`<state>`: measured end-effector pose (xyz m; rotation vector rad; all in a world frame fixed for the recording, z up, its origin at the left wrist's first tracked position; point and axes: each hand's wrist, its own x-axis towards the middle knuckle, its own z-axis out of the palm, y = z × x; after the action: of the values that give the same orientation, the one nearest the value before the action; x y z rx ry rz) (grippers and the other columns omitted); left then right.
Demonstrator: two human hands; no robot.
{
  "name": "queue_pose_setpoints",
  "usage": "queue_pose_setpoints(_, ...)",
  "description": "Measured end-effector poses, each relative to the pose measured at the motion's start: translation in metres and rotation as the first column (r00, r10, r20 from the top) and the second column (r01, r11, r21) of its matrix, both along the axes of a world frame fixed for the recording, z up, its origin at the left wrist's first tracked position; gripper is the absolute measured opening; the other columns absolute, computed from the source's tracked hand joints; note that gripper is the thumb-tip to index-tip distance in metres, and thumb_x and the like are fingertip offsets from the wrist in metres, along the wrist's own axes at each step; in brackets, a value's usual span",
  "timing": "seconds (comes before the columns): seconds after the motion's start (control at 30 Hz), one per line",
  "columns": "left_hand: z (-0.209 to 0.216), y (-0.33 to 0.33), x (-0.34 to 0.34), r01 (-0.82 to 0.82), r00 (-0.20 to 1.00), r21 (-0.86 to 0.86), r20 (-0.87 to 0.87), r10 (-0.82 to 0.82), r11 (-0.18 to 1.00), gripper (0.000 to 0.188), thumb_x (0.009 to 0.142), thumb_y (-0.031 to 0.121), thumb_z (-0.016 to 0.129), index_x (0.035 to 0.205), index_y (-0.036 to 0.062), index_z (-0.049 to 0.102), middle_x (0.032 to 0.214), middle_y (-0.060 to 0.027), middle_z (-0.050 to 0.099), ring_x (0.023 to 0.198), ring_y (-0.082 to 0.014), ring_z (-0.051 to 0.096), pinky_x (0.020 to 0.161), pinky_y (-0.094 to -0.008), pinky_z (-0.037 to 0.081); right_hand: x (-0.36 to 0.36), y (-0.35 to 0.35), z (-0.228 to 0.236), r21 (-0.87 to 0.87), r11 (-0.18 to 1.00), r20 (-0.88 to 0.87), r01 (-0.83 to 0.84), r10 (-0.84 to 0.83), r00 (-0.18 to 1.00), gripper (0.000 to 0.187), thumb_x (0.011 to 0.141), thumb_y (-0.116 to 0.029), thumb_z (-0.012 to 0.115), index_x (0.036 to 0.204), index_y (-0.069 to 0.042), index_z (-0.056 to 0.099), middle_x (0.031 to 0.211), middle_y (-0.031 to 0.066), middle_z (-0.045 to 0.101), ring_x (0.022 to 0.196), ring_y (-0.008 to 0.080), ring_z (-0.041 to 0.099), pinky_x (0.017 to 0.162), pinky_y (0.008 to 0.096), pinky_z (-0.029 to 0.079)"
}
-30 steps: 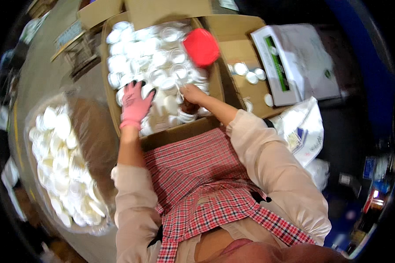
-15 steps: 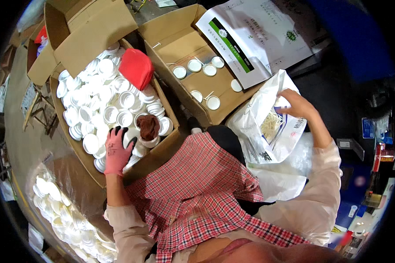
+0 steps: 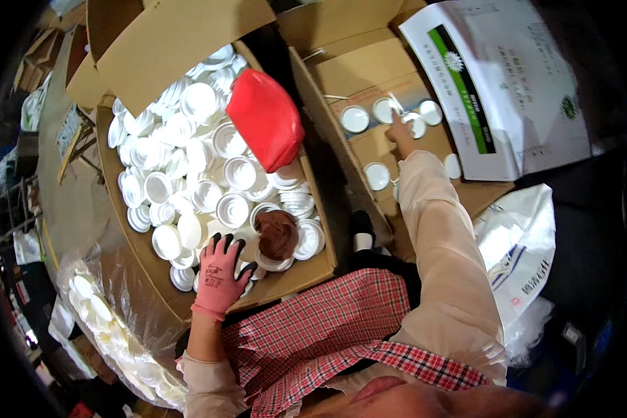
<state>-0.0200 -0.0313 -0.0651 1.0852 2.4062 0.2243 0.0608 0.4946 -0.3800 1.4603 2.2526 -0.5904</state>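
My left hand (image 3: 218, 275) wears a pink glove with black fingertips. It rests palm down on the near edge of a heap of round white plastic lids (image 3: 206, 196), fingers apart and holding none. Beside it a crumpled brown cloth (image 3: 276, 235) lies on the lids. My bare right hand (image 3: 403, 134) reaches into a second cardboard box (image 3: 381, 61), fingers drawn together. Its fingertips meet a small white stick (image 3: 395, 102) among several lids (image 3: 355, 119) on the box bottom. Whether they pinch that stick or another small piece is hidden.
A red pouch (image 3: 265, 120) sits on the heap inside the left box (image 3: 325, 245). Printed white sheeting (image 3: 529, 90) covers the second box's right side. A white bag (image 3: 529, 240) stands beyond my right arm. A clear bag of lids (image 3: 115, 334) lies at lower left.
My right hand has left the white bag of thin pale pieces and moved up and left into the second box. My left hand stays on the heap. The whole view has shifted.
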Motion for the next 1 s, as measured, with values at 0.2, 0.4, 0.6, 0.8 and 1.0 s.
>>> queue_pose_setpoints(0.2,0.003,0.005,0.002,0.065,0.998,-0.037,0.022,-0.064,0.997,0.059,0.071,0.024,0.075,0.122,0.0071,0.052,0.124,-0.019,0.049,0.121,-0.0403,0.041,0.099,-0.0518,0.034,0.033,-0.029,-0.035,0.41,0.912,-0.171,-0.003,0.08,0.982,0.045,0.072,-0.027,0.079,0.111,-0.012,0.061,0.094,0.0243,0.06,0.088,0.0361,0.058,0.093,0.0462,0.04)
queue_pose_setpoints(0.4,0.028,0.0,0.01,0.05,0.999,0.036,0.015,-0.051,0.998,0.055,0.071,0.019,0.075,0.121,0.0067,0.054,0.125,-0.0174,0.05,0.122,-0.0398,0.042,0.102,-0.0491,0.035,0.061,-0.026,0.032,0.082,0.996,-0.576,0.021,0.03,0.817,0.028,0.074,-0.023,0.078,0.087,-0.004,0.063,0.089,0.0152,0.064,0.081,0.0339,0.06,0.073,0.0431,0.049)
queue_pose_setpoints(0.6,0.028,-0.019,0.008,-0.164,0.98,0.349,-0.05,0.193,0.923,0.056,0.076,0.018,0.07,0.126,0.0015,0.05,0.126,-0.0214,0.049,0.119,-0.041,0.045,0.102,-0.0463,0.036,0.043,-0.147,0.279,-0.022,0.889,-0.913,-0.457,0.167,0.371,0.019,0.084,-0.003,0.066,0.102,-0.003,0.061,0.103,0.0053,0.055,0.097,0.0135,0.057,0.075,0.0248,0.053)
queue_pose_setpoints(0.8,0.049,-0.03,-0.002,-0.452,0.887,0.485,0.154,0.436,0.749,0.051,0.085,0.011,0.064,0.131,-0.0013,0.044,0.129,-0.022,0.048,0.121,-0.0383,0.045,0.102,-0.041,0.037,0.031,-0.095,0.26,-0.003,0.929,-0.667,-0.371,0.274,0.692,0.066,0.078,-0.02,0.076,0.135,-0.007,0.045,0.132,0.0132,0.05,0.111,0.0235,0.054,0.084,0.0352,0.052)
queue_pose_setpoints(1.0,0.028,-0.027,0.0,-0.218,0.973,0.316,-0.003,0.23,0.923,0.05,0.081,0.014,0.069,0.125,0.0004,0.05,0.125,-0.0227,0.05,0.116,-0.0403,0.048,0.099,-0.0442,0.039,0.121,-0.077,-0.014,0.041,0.996,0.031,-0.08,0.079,0.996,0.085,0.073,-0.045,0.076,0.142,-0.012,0.039,0.136,0.0228,0.047,0.127,0.0364,0.043,0.1,0.0508,0.036)
